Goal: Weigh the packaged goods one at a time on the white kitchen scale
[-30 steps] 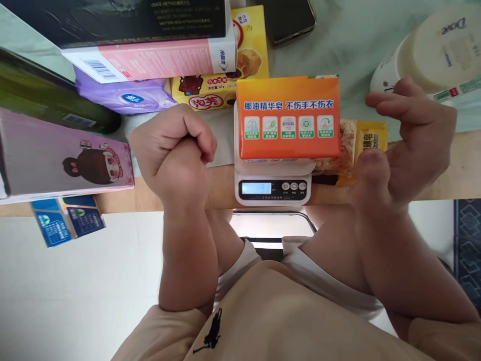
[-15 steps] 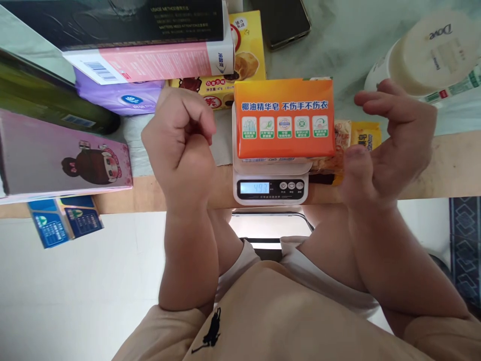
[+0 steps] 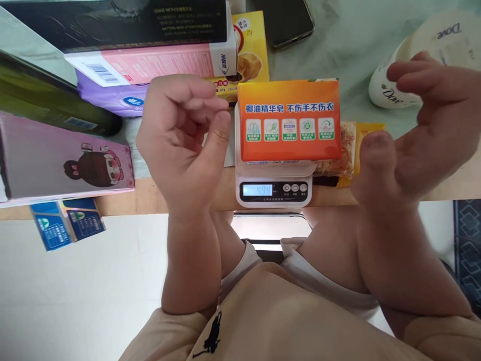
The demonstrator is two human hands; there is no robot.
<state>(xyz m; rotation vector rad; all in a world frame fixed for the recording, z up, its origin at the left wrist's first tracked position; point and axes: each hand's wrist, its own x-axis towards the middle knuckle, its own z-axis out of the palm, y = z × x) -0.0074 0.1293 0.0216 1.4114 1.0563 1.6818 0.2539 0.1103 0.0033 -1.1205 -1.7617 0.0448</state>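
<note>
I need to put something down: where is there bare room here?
Bare green cloth shows between the black phone and the Dove container, beyond the orange pack. Left of the scale is crowded: green bottle, black box and purple pack sit close together, the left hand beside them.

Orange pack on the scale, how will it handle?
Orange pack is probably stiff: flat faces, crisp edges. It looks smooth, so may slip. Pushed rightward, it could tip, as its right end seems to overhang the scale.
</note>
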